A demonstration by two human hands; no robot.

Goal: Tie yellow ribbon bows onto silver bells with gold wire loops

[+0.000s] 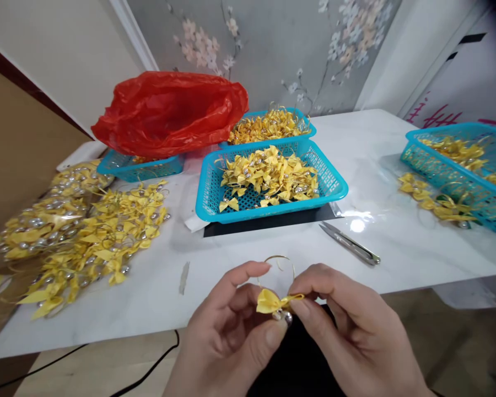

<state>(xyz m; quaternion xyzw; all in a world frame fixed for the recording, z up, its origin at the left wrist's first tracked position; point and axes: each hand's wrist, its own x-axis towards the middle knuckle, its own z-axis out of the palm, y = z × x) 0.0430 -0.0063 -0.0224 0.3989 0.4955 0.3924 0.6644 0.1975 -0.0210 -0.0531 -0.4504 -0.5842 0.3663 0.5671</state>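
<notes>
At the bottom centre of the frame, a left hand and a right hand pinch a small yellow ribbon bow between them, just past the near edge of a white table. The bow's long axis runs left to right, its gold wire loop rising away from the person and its silver beads hanging below. The assembly step appears to be underway; the next move likely calls for a fine twist at the knot. Small snips lie at centre right; a blue basket of finished bows sits beyond.
</notes>
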